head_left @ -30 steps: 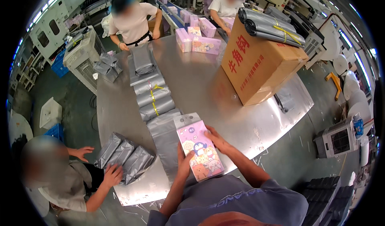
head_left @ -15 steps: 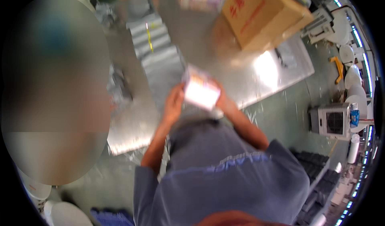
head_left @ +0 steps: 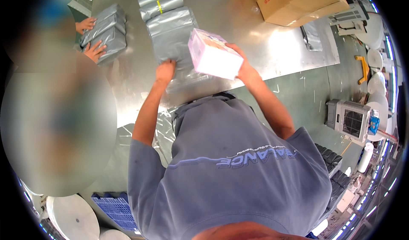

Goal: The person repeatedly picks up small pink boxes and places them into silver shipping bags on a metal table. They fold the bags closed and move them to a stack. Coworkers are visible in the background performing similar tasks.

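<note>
My right hand (head_left: 245, 65) grips a block-shaped pink and white pack (head_left: 215, 55) with some orange print, tilted above the table's near edge. The fingers lie along the pack's right side, partly hidden behind it. To its left, my left hand (head_left: 166, 71) is closed, with curled fingers at the near end of a flat grey plastic bag (head_left: 170, 38). That bag lies at the front of an overlapping row of grey bags (head_left: 159, 1) with a yellow strap across them.
A brown carton (head_left: 298, 4) stands at the table's far right. On the left, a co-worker's hands (head_left: 94, 50) rest on grey wrapped bundles (head_left: 111, 31). The metal table (head_left: 272, 65) ends just before my body. A grey air cooler (head_left: 349, 118) stands on the floor at right.
My left hand has let go of the pack and moved left to the grey bag. The pack stays in my right hand alone. The whole view has shifted, and a co-worker's hands now show.
</note>
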### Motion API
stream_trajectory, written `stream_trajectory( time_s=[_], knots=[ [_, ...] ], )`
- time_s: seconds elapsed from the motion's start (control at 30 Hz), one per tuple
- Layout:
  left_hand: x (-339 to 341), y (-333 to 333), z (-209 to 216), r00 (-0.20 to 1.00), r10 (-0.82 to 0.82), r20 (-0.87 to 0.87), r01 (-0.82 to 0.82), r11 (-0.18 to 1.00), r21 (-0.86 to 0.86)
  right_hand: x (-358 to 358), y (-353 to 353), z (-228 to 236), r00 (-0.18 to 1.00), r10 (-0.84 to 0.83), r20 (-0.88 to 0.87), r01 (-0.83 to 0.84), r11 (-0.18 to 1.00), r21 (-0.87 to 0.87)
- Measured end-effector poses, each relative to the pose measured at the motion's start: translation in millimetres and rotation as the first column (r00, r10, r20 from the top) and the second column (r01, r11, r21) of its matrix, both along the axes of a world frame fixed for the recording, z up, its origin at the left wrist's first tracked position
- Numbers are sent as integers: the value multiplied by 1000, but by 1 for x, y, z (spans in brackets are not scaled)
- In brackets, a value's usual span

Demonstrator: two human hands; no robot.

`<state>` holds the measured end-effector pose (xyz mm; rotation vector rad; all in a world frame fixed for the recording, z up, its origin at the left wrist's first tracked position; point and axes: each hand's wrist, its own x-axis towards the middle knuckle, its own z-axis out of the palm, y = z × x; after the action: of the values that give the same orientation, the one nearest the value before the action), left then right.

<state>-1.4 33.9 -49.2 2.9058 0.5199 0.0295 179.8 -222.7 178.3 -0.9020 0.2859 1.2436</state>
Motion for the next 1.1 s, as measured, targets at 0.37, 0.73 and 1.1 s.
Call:
stream_trajectory(
  time_s=[0.37,0.73,1.1],
  knots=[
    [-8,3,112,946,121,302,51,861,-506,20,-11,-124,862,475,-178,-483,876,-1],
    [-21,-58,24,849,522,85,-435,780,-450,-7,-11,-159,970,235,-57,-212,940,269],
    [-12,-36,25,915,394,-90,-398,837,-376,10,50,-175,-130,738,662,131,675,-726]
  ],
)
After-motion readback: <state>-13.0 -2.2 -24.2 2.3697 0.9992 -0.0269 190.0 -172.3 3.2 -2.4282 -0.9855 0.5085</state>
